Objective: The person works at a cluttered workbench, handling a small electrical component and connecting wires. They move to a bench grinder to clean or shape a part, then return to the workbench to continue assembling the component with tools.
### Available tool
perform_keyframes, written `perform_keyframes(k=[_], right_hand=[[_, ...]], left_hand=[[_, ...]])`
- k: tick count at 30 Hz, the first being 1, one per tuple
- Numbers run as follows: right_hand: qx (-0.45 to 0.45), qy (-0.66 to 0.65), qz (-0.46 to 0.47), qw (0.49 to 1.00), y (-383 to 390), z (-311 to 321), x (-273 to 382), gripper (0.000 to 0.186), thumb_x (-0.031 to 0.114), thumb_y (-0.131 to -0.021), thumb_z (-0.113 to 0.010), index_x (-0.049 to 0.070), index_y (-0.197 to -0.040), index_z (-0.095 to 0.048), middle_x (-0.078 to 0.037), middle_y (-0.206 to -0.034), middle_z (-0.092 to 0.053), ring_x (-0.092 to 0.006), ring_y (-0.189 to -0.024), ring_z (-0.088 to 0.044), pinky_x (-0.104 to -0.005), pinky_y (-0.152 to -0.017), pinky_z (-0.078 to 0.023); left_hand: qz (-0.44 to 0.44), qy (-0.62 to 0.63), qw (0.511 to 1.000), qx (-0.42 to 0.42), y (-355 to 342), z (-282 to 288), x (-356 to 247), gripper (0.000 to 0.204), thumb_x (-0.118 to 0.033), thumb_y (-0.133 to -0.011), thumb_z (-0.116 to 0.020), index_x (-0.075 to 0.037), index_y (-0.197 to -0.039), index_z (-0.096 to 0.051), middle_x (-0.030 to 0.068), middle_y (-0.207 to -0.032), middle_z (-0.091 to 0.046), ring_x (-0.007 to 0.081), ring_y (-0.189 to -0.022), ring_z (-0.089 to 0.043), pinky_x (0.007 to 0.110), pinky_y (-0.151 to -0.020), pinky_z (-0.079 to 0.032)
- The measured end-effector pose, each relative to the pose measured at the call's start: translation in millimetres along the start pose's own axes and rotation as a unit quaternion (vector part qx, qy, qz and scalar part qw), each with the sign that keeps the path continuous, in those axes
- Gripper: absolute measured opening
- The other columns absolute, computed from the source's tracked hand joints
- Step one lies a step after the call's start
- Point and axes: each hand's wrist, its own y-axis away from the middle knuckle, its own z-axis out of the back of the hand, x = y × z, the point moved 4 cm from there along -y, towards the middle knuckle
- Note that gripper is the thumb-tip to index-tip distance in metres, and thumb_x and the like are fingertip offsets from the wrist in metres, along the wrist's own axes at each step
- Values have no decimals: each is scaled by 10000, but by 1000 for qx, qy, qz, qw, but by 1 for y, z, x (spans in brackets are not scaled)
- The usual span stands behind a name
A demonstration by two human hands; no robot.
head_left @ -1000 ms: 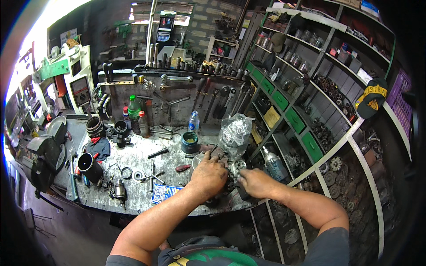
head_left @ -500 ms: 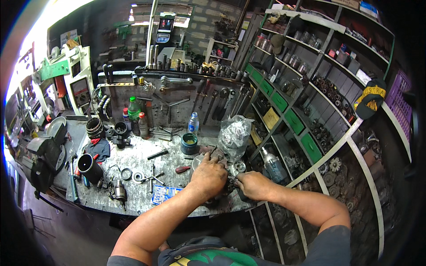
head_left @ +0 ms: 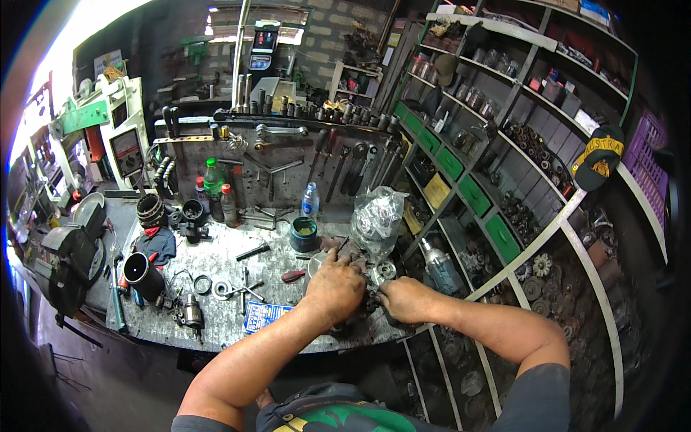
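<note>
Silvery round part (head_left: 384,271) sits at the worktop's (head_left: 229,253) right, beside the left hand (head_left: 337,288), just beyond the right hand (head_left: 407,299). Uneven pressure could tip it toward the clear plastic bag (head_left: 378,219). Left palm faces down; right wrist angles inward. Fingers curled on both; grip hidden, cannot tell.
</note>
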Motion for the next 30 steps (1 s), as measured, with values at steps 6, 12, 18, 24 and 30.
perform_keyframes(k=[6, 12, 18, 24, 30], right_hand=[[-14, 196, 166, 966, -16, 25, -12, 367, 196, -892, -704, 105, -1245, -740, -149, -1174, -719, -343, -1260, -632, -558, -1160, -386], [87, 195, 82, 973, -27, 12, -14, 255, 211, -919, -685, 50, -1098, -772, -238, -1071, -750, -434, -1055, -716, -539, -992, -544], [-71, 19, 39, 997, -3, 11, -5, 270, 217, -966, -609, -35, -926, -698, -293, -927, -705, -496, -920, -686, -588, -833, -539], [15, 314, 229, 921, -27, 18, -21, 267, 277, -883, -708, 100, -1072, -773, -164, -1226, -693, -352, -1276, -592, -547, -1201, -341], [58, 194, 81, 976, -23, 12, -8, 243, 315, -884, -762, 137, -1045, -802, -178, -1017, -739, -415, -1020, -701, -508, -906, -564]], left_hand=[[2, 15, 1000, 25, 0, 6, 1, 287, -238, -963, -584, -66, -995, -812, 103, -1236, -737, 308, -1326, -599, 564, -1257, -315], [18, 57, 998, -29, 0, -10, 3, 300, -229, -974, -561, -66, -1008, -811, 132, -1250, -728, 308, -1365, -567, 567, -1265, -292], [58, 46, 997, -8, -6, -31, 4, 282, -175, -887, -611, 8, -990, -799, 223, -1100, -756, 389, -1128, -694, 624, -1202, -369], [28, 60, 998, -19, -17, -42, 0, 299, -276, -950, -586, -111, -1022, -824, 118, -1149, -772, 318, -1275, -615, 576, -1274, -258], [31, 25, 999, -19, -19, -49, -3, 312, -295, -956, -588, -113, -1057, -821, 96, -1148, -767, 307, -1268, -618, 588, -1264, -265]])
